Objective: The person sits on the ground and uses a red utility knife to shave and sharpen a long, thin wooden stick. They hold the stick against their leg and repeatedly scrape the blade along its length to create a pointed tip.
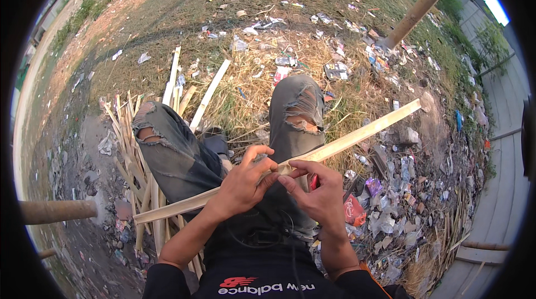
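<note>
A long pale strip (368, 130), split bamboo or wood by its look, lies slantwise across my lap, its far end up to the right. My left hand (245, 184) is closed round its middle, thumb and fingertips pinched, with the index finger lifted and bent. Right beside it, my right hand (318, 190) pinches the same strip with thumb and fingers. A small red object (314, 182) shows in the right palm; most of it is hidden, so its kind cannot be told. Both thumbs nearly meet over the strip.
Several more pale strips (209, 95) lie on the ground beyond and left of my torn-kneed trousers (178, 142). Litter (385, 221) covers the ground at right. A post (427, 6) stands at far right, another pole (58, 212) at left, and a grey wall (494, 148) runs along the right.
</note>
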The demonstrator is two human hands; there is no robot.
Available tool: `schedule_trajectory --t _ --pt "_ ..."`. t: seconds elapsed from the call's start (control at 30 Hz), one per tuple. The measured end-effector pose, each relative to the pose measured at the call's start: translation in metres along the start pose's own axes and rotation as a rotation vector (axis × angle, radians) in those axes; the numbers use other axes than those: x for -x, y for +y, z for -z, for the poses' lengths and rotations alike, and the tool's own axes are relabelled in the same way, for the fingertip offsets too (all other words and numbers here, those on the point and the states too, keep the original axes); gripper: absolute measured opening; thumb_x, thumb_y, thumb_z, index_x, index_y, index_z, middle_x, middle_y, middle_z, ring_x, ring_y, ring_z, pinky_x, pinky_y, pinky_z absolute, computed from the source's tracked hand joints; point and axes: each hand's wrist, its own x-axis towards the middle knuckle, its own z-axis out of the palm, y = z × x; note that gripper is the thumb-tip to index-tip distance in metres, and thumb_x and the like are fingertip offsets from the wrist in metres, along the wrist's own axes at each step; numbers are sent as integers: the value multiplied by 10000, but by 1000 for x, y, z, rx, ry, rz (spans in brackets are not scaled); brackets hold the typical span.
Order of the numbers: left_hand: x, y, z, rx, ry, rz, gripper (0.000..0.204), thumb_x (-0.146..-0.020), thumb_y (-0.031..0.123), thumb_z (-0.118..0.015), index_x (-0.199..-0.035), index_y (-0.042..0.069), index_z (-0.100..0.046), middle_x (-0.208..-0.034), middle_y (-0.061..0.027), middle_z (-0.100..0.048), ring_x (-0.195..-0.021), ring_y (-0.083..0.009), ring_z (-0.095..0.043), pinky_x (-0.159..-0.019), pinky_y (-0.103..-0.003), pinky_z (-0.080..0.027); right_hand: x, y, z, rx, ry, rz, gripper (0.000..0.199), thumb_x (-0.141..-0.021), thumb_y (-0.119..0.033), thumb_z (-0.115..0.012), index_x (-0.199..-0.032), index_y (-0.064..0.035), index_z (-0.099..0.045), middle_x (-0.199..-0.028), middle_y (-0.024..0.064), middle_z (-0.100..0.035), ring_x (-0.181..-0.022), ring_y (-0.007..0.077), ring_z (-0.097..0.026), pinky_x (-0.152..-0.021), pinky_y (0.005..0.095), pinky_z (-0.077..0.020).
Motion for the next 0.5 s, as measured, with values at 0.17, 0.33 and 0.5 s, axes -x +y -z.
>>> schedule_trajectory --t 0.17,0.33,0.5 --pt "0 -1 -1 -33 11 -19 220 -1008 258 -741 -1112 79 -666 -1370 -156 -559 -1033 -388 -704 -871 -483 -553 -11 1 -10 -47 -1 3 212 -911 -178 -844 -1041 -17 -798 -796 58 -758 -564 99 -542 -553 270 -446" --pt "2 -5 -1 -25 67 -50 350 -949 297 -811 -1194 99 -659 -1363 -156 -557 -1035 -388 -696 -896 -472 -558 -21 55 58 -169 488 -52 188 -988 -161 -793 -1091 -6 -766 -755 -39 -610 -629 22 -454 -551 223 -350" --pt "6 -7 -1 -48 43 -17 460 -883 285 -866 -1277 113 -701 -1256 -132 -620 -990 -349 -708 -865 -432 -577 -10 70 142 -92 943 -290 282 -1109 -279 -623 -1195 -12 -646 -805 -24 -583 -678 47 -454 -587 238 -373"
